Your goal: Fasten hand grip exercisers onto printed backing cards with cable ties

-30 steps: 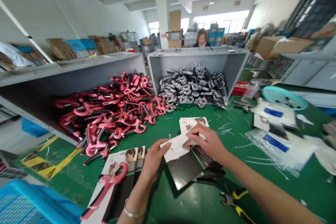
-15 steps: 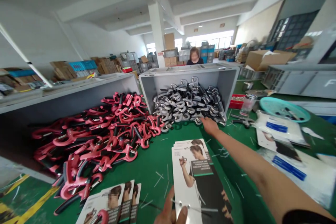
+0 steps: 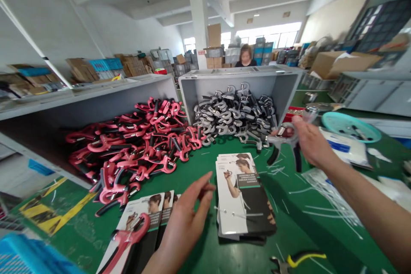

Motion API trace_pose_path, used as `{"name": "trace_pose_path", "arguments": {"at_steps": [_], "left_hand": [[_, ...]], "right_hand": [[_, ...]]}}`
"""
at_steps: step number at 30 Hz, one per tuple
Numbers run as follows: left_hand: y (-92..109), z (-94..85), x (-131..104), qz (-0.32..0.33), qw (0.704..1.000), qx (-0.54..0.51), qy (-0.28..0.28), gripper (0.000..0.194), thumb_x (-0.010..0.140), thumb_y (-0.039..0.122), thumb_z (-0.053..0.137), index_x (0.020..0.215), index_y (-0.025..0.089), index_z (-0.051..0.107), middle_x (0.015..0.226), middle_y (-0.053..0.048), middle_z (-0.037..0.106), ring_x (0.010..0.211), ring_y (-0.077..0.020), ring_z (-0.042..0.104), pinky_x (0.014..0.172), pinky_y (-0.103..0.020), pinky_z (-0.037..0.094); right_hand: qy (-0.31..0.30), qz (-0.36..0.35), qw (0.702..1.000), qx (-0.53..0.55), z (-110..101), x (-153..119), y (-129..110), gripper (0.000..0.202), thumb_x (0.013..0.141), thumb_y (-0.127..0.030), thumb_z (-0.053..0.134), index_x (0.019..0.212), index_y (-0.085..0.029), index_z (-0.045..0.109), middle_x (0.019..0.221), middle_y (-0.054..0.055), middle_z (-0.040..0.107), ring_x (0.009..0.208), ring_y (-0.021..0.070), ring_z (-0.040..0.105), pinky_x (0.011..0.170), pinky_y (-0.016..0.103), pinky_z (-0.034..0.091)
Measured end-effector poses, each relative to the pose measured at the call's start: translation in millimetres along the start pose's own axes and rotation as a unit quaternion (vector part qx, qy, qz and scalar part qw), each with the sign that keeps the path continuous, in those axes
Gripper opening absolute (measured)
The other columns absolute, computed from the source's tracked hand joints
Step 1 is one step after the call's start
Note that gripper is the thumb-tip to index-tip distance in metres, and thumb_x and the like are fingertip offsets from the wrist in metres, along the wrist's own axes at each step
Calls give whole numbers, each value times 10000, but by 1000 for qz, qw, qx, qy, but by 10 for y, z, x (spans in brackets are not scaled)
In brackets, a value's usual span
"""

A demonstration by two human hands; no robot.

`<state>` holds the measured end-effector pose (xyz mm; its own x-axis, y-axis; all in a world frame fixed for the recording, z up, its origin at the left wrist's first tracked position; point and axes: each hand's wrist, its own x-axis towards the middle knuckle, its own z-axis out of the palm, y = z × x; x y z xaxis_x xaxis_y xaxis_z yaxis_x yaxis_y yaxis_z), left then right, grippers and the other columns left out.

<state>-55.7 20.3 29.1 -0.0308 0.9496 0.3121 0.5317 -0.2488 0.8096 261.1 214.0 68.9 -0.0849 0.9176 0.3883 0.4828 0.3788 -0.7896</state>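
Observation:
My right hand (image 3: 310, 141) is closed on a grey hand grip strengthener (image 3: 287, 138), held above the table in front of the pile of grey hand grips (image 3: 224, 115). My left hand (image 3: 191, 214) hangs open with fingers apart, just left of a stack of printed cardboard cards (image 3: 233, 216). White ties stick out of the top card. To the left of that hand lie more printed cards (image 3: 123, 227), with a pink hand grip (image 3: 139, 231) on the front one. Pink hand grips (image 3: 150, 141) spill from the left bin.
Two grey bins lie on their sides, the left bin (image 3: 96, 96) and the middle bin (image 3: 290, 90). Yellow-handled pliers (image 3: 285, 263) lie at the front edge. White plastic ties (image 3: 337, 199), plastic bags and a turquoise tray (image 3: 370, 137) are at right. A person (image 3: 246, 61) is behind.
My right hand has lifted a grey hand grip from the pile and moved right with it. My left hand has let go of the card stack and moved left. The view has shifted.

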Motion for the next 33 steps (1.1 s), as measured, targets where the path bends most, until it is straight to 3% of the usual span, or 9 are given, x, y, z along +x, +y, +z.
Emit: {"name": "trace_pose_path", "arguments": {"at_steps": [2,5,9,12,18,23,25,28,33], "left_hand": [[204,69,157,136,988,75,-23,531,945,266,532,1466,315,441,1434,-96,529,1295,-282,505,1075,-455,424],[346,200,347,240,958,142,-70,618,946,196,514,1528,291,330,1511,-125,428,1381,-295,404,1131,-483,363],[111,255,488,239,952,178,-74,504,972,189,466,1472,243,428,1218,-138,621,1132,-265,597,991,-424,493],[-154,242,543,208,963,164,-52,377,988,266,465,1348,208,557,1139,-135,646,1080,-261,621,969,-418,499],[-360,354,430,188,971,101,-112,331,986,300,486,1289,228,596,1161,-102,674,1082,-239,612,963,-388,481],[-361,358,312,174,968,126,-133,257,966,322,542,1175,238,665,1093,-73,683,1051,-236,575,963,-406,432],[-340,376,397,155,977,113,-91,250,981,268,505,1158,226,675,1102,-74,674,1066,-227,566,979,-404,415],[-282,488,604,115,986,95,-75,267,951,179,519,1161,209,682,1134,-77,675,1092,-231,565,992,-407,405],[-183,716,677,92,988,6,-126,92,870,207,669,919,243,738,1050,-23,729,1058,-222,603,992,-378,388]], "right_hand": [[-76,81,983,147,11,-198,-364,587,955,-678,328,838,-200,648,811,105,727,718,231,691,706,387,584],[-193,179,925,273,280,-472,-736,519,901,-671,493,768,-187,626,716,68,696,592,183,647,591,333,581],[-294,200,879,319,567,-735,-774,366,889,-552,610,942,-193,653,778,39,697,655,171,656,620,317,590],[-337,195,885,257,570,-874,-576,472,860,-466,677,1259,-239,570,771,13,684,637,170,647,511,272,557],[-358,149,917,94,473,-1155,-356,587,923,-406,552,1461,-250,374,676,-29,627,454,148,568,413,259,478],[-248,-11,942,-227,399,-1437,-404,405,952,-411,514,1303,-214,560,993,115,698,892,294,669,776,441,536],[-232,-78,942,-230,433,-1505,-412,315,954,-350,531,1247,-249,589,1118,107,662,1045,294,618,886,453,503],[-261,-132,944,-155,587,-1518,-397,144,950,-268,556,1055,-270,655,1083,61,637,1039,240,594,895,382,493],[-198,-80,976,-51,852,-1341,-272,107,925,-255,605,831,-227,649,924,36,631,945,217,594,884,367,465]]}}
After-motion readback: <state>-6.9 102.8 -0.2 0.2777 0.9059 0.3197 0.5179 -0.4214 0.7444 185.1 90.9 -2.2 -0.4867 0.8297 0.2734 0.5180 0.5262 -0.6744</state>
